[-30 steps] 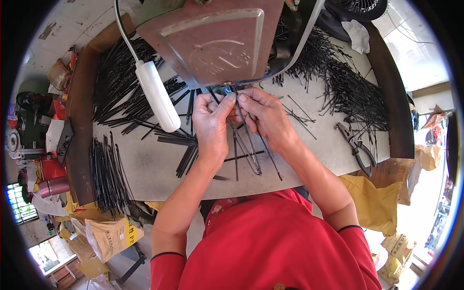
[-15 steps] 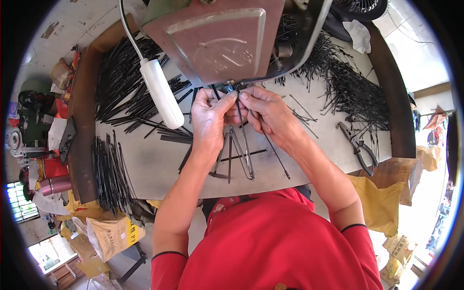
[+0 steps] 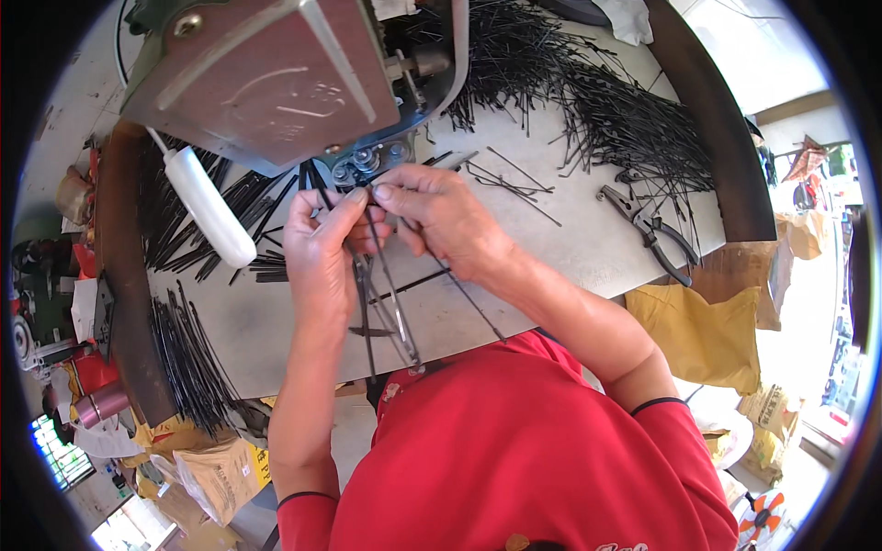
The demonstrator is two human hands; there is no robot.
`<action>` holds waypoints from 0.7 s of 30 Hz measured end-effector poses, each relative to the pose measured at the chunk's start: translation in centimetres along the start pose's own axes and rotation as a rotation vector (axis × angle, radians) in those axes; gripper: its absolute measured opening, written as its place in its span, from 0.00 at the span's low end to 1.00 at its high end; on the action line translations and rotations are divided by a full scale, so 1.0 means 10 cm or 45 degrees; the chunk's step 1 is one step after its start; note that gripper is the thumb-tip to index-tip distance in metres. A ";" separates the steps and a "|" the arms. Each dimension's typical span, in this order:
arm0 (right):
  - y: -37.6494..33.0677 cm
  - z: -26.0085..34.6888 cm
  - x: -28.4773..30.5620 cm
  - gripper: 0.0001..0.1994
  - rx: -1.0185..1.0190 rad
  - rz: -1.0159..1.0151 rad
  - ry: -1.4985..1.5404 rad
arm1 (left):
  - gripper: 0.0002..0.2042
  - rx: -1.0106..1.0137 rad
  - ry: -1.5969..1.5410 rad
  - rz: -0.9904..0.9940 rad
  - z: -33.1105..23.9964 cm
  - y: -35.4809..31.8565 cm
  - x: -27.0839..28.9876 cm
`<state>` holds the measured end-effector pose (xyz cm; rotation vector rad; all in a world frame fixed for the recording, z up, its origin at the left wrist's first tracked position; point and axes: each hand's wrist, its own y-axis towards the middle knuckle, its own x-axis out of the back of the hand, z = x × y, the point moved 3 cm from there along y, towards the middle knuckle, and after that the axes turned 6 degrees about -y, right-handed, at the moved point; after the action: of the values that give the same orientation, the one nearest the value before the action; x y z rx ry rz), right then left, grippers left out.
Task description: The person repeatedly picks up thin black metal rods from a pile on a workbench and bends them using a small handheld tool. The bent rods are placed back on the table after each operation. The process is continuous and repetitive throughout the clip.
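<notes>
Head camera: bare left hand (image 3: pixel 322 241) and bare right hand (image 3: pixel 452 223) are pinching long, thin black rods (image 3: pixel 469 299), likely light and stiff, best held near one end.

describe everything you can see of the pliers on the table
The pliers lie flat on the right side of the table, near the wooden side board. The head looks like grey metal, its tip pointing left and away from the person; the two black handles, perhaps plastic-coated, are spread apart. Neither the left hand nor the right hand touches them. Black rods lie close by; contact is unclear.
</notes>
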<state>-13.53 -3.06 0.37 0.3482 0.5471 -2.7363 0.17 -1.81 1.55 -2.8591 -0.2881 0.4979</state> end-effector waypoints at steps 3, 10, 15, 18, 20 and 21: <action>-0.06 -0.03 -0.04 0.10 -0.014 0.046 -0.113 | 0.11 0.022 0.132 -0.005 -0.04 -0.08 0.13; -0.40 0.24 0.65 0.10 0.484 -0.451 -1.336 | 0.13 -0.029 0.677 -0.187 -0.83 -0.43 1.41; -0.42 0.26 1.11 0.06 0.482 -0.670 -2.274 | 0.17 -0.503 1.370 -0.404 -0.84 -0.56 1.80; -0.35 0.27 1.15 0.05 0.516 -0.624 -2.288 | 0.10 -0.376 1.102 -0.174 -0.51 -0.58 1.14; -0.30 0.29 1.20 0.06 0.508 -0.607 -2.285 | 0.07 -0.470 1.193 0.007 -0.27 -0.60 0.67; -0.30 0.31 1.21 0.07 0.496 -0.618 -2.250 | 0.06 -0.547 1.252 0.099 -0.18 -0.60 0.52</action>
<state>-26.24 -4.95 0.52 -2.0743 -0.4527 -2.2547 4.70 4.79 3.09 -3.0866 -0.0995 -1.0695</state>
